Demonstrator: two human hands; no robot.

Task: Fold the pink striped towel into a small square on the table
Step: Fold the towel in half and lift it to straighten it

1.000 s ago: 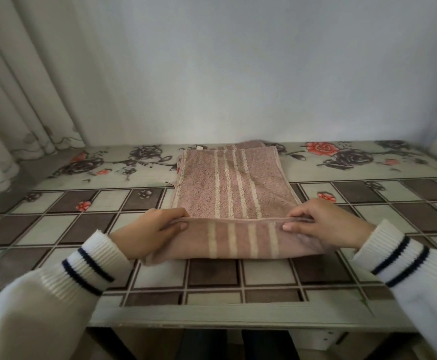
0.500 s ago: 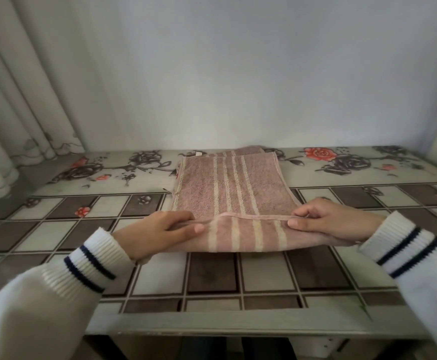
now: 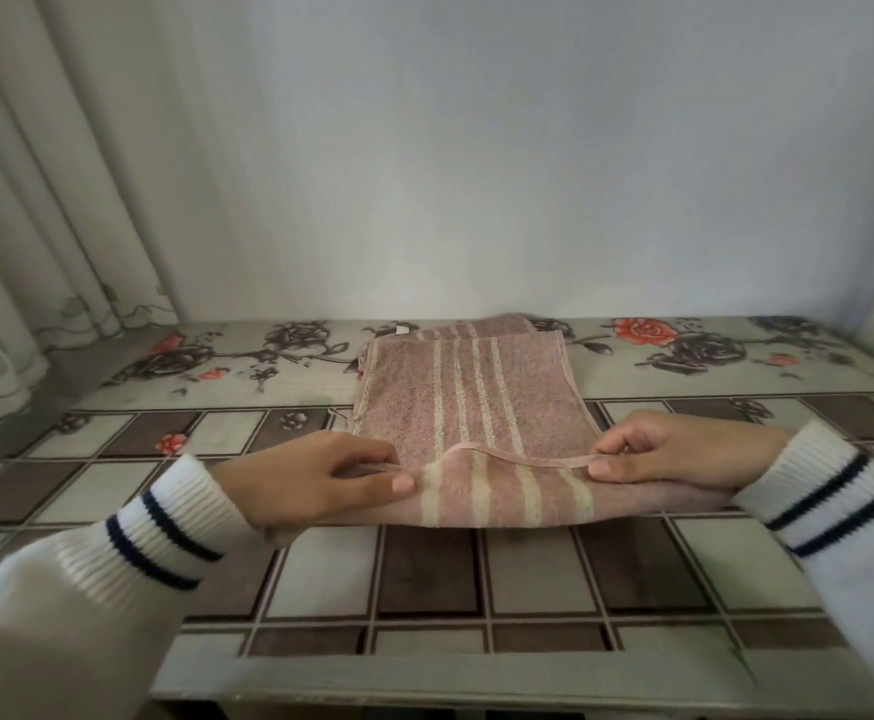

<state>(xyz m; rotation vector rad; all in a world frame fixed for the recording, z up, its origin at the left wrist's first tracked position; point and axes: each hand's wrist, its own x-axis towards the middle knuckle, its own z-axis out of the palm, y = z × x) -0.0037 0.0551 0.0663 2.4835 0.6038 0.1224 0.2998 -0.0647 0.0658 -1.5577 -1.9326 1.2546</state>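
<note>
Now the near hem of the pink terry towel with cream stripes (image 3: pixel 468 407) has travelled further up its own length than a second ago, so the lengthwise fold is under way, not yet landed. Left hand (image 3: pixel 315 478) and right hand (image 3: pixel 674 449) each pinch a hem corner; between them it sags slightly. Beyond the grip, the towel lies flat on the floral checked table (image 3: pixel 424 579).
</note>
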